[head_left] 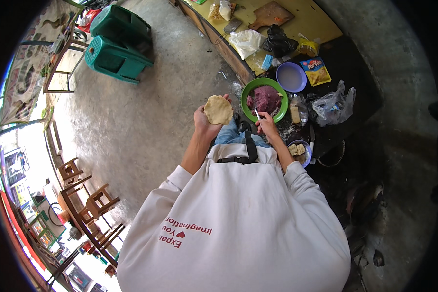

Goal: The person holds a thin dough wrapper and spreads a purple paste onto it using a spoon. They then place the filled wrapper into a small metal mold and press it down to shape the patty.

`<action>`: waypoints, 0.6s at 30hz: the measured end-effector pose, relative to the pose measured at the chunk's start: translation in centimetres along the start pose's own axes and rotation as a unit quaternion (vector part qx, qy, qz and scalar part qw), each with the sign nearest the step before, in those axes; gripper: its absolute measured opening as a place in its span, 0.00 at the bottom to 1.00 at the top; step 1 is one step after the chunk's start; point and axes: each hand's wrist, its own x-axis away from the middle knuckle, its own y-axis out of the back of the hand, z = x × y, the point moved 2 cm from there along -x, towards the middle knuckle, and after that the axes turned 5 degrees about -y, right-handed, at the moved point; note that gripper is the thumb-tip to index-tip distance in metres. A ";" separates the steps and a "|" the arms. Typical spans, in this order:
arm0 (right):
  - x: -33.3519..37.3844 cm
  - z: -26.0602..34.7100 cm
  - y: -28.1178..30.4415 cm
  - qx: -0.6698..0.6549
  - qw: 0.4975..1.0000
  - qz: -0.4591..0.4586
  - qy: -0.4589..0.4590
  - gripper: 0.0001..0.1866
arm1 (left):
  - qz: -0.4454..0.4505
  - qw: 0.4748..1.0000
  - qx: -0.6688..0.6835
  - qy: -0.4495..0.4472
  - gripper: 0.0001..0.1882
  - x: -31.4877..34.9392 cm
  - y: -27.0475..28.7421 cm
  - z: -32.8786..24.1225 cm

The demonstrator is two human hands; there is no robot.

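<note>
A flat round of pale dough (218,110) lies across the palm and fingers of my left hand (207,122), held up left of a green bowl. My right hand (266,125) grips the handle of a spoon (257,113) at the bowl's near side; the spoon's tip reaches toward the filling. Inside the green bowl (245,108) sits a mound of purple mash (267,99), and its rim shows all round. My right wrist passes close to a small purple bowl (308,155) with pale dough pieces (297,149) in it.
Behind the green bowl stands a purple bowl of cloudy liquid (291,77), beside a yellow packet (316,71). A clear plastic bag (336,104) and a knife (312,136) lie to the right. Farther off are a cutting board (271,17) and green plastic stools (117,58).
</note>
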 end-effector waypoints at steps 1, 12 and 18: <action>0.0 0.2 0.3 -0.024 1.000 0.007 -0.008 0.26 | -0.011 1.000 0.006 0.003 0.31 -0.7 0.1 -0.2; 1.3 2.0 1.9 0.164 0.977 -0.071 0.115 0.21 | -0.015 0.999 0.043 -0.023 0.32 -5.7 -0.4 -0.7; 5.7 6.9 2.7 0.147 0.963 -0.085 0.207 0.17 | 0.023 1.000 0.012 0.003 0.30 -7.0 -1.9 1.6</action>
